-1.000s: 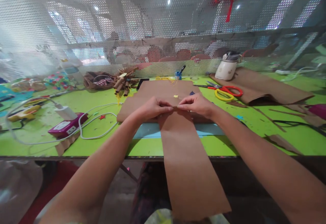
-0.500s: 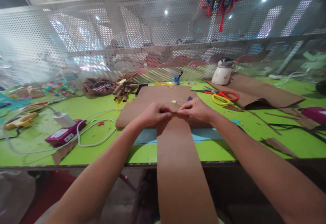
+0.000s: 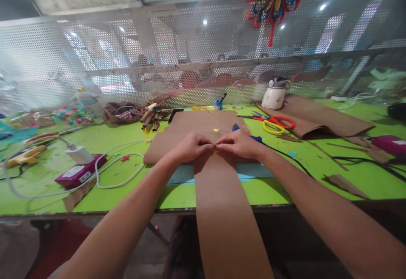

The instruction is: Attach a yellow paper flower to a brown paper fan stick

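A long strip of brown kraft paper (image 3: 223, 203) runs from the table down over its front edge toward me. My left hand (image 3: 193, 147) pinches the strip's far end between thumb and fingers. Close beside it, my right hand (image 3: 239, 144) pinches the same end, the fingertips of both hands almost meeting. Under and behind the hands lies a larger brown paper sheet (image 3: 203, 120), with light blue paper (image 3: 182, 174) showing below it. Just behind my right hand is a dark blue tool with a cord (image 3: 235, 127), probably a glue gun, partly hidden by the hand.
Red and yellow scissors (image 3: 274, 124) lie at right, near a white bottle (image 3: 274, 95) and folded brown paper (image 3: 320, 116). Rolled paper sticks (image 3: 152, 116) are at back left. A purple power strip (image 3: 80, 172) with a white cable sits left. Behind rises a perforated metal screen (image 3: 177, 37).
Both hands have stayed pinched on the strip's end, fingertips slightly closer together. More of the blue tool and its cord shows behind my right hand. The view has tilted up slightly.
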### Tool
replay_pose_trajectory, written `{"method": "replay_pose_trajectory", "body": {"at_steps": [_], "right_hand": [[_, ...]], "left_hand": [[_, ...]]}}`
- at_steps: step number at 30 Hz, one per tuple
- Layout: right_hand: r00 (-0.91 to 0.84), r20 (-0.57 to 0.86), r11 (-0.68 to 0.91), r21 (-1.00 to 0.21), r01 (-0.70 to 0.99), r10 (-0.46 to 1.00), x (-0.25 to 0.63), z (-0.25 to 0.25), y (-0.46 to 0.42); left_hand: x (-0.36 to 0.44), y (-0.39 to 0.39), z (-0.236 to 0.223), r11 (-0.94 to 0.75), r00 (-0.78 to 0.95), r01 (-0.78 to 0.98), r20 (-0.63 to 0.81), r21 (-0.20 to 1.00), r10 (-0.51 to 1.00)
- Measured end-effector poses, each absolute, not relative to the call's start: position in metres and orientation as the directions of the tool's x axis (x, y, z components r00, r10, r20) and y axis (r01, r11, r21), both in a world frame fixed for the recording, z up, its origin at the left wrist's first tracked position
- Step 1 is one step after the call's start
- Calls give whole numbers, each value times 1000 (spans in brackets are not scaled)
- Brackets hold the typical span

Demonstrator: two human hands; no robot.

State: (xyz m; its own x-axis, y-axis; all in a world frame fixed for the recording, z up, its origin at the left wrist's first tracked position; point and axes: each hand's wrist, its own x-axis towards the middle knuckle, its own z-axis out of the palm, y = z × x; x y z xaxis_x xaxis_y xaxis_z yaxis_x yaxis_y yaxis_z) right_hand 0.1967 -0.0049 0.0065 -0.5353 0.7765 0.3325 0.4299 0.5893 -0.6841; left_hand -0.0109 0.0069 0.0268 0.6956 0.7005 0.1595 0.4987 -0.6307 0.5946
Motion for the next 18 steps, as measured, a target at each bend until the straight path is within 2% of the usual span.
{"method": "replay_pose_trajectory", "body": {"at_steps": [6,9,14,18], "right_hand": [[-523,402,654,-551,518,752,194,8,-6],[-520,403,656,-522,545,753,197,10,-6],[-514,372,629,-553,546,773,199,10,-4],[-538,331,612,-604,511,776,201,10,-1]], "left_hand": [[-11,4,34,-640,686,515,174,570,707],[-15,2,39,-594,684,520,118,614,720],[-21,2,40,-518,683,532,23,671,730],[-19,4,41,-585,693,535,80,610,717]]}}
